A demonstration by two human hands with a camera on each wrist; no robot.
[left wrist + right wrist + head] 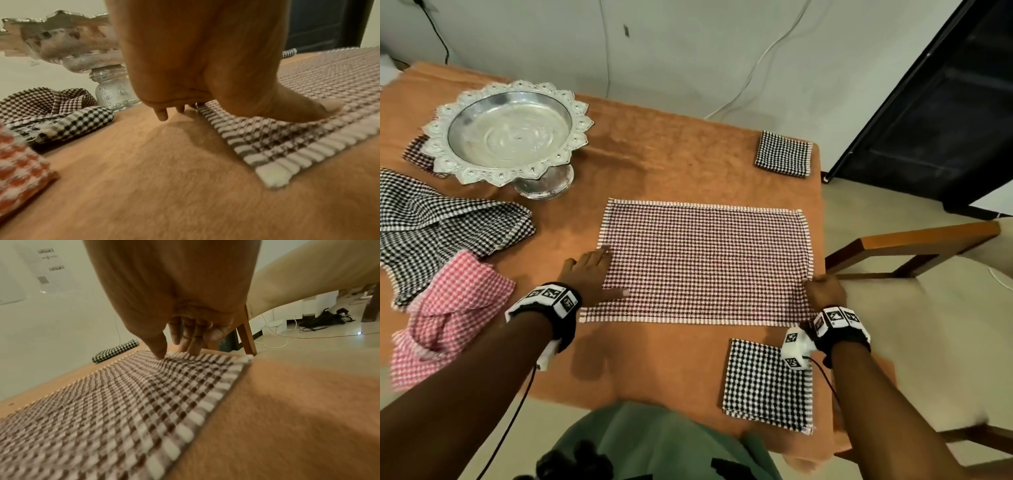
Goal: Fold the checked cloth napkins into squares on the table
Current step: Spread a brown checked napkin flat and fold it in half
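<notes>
A brown-and-white checked napkin (705,263) lies flat as a long rectangle in the middle of the table. My left hand (602,274) rests on its left end with fingers straight and the thumb (320,108) pressing the cloth (308,91). My right hand (820,287) is at the napkin's right end near the table edge. There the thumb (159,352) sits on top of the cloth (123,402) and the fingers (191,345) reach down at its edge, pinching it. The weave ripples beside that hand.
Two folded black-and-white squares lie at the far right corner (783,154) and near right (768,383). Loose black-checked (448,222) and pink-checked (448,308) napkins are heaped left. A silver pedestal tray (510,130) stands far left. A chair (911,246) flanks the right table edge.
</notes>
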